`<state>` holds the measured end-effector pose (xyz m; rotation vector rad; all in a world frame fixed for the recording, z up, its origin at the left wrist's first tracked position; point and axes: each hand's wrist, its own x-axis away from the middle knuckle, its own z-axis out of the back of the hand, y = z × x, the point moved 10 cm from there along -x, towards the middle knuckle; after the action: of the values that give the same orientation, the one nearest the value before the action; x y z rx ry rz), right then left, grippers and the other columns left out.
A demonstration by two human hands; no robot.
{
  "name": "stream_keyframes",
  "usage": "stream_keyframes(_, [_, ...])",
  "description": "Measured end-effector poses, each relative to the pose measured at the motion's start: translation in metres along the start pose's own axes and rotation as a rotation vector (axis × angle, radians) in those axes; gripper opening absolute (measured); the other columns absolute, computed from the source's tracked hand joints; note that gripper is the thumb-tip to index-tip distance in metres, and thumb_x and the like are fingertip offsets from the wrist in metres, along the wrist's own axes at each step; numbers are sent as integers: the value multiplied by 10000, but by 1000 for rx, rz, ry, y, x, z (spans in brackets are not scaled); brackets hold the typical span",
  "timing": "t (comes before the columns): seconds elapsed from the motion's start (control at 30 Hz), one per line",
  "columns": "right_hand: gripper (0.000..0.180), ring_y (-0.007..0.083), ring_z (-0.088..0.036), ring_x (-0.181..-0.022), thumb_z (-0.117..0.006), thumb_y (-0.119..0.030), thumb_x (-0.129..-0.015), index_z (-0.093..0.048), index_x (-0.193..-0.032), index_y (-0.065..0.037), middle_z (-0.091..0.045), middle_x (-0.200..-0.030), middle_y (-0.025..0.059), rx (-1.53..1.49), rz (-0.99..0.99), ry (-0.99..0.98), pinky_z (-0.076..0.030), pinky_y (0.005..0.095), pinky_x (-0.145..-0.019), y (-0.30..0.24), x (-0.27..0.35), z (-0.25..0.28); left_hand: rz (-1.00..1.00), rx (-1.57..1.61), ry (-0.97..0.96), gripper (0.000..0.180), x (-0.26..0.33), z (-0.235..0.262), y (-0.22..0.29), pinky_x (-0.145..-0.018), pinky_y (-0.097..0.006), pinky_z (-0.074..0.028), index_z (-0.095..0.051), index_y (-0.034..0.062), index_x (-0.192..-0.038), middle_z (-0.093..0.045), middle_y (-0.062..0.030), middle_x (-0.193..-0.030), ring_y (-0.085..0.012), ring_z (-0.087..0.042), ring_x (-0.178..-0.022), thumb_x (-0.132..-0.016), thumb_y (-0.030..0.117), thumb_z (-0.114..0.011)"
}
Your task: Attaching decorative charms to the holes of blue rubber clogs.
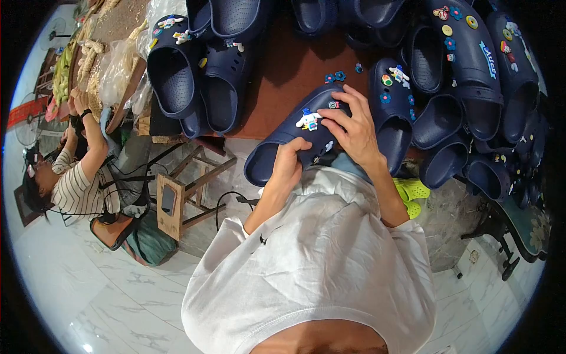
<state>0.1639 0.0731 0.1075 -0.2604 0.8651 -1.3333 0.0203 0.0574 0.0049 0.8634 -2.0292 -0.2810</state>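
Note:
A navy blue clog (272, 146) lies tilted across my lap, against the table edge, its toe pointing up and right. My left hand (287, 162) grips it by the side near the opening, thumb on top and the other fingers hidden beneath. On its upper sits a white character shoe charm (308, 120) with a blue hat. The fingertips of my right hand (354, 127) are bent together at this charm's right edge. A small round charm (333, 105) shows beside them. More charms, blue flowers (339, 76) among them, lie loose on the table beyond the toe.
Navy clogs with charms (227, 88) stand left and right on the brown table (277, 71). A wooden stool (171, 203) is at the left, with a phone on it. Farther left sits another person (82, 171) in a striped shirt. Lime-green clogs (411, 190) are below right.

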Motion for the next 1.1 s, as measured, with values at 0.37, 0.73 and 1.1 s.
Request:
stream_keyframes(0.37, [159,356,-480,-1234,-757,-113,-761,-730,-918,-115,-583,-1194,97,-25,-19,-4,-410,451,-1012,1,0,-3,3,-10,8,451,3,-3,0,-896,-333,-527,-589,-50,-1177,-666,-123,-1089,-214,-662,-980,-730,-29,-531])
stream_keyframes(0.73, [144,349,-487,-1238,-778,-124,-746,-716,-875,-114,-586,-1193,89,-24,-21,-9,-406,453,-1010,0,3,-5,49,35,37,414,0,1,-7,-899,-328,-532,-584,-49,-1166,-659,-115,-1089,-199,-663,-977,-757,-15,-536])
stream_keyframes(1.1, [185,365,-489,-1233,-778,-128,-755,-706,-924,-103,-586,-1184,109,-43,-29,-6,-405,460,-1022,2,10,-7,63,74,28,380,-3,2,-10,-905,-362,-535,-554,-53,-1172,-649,-138,-1101,-229,-658,-990,-802,28,-534])
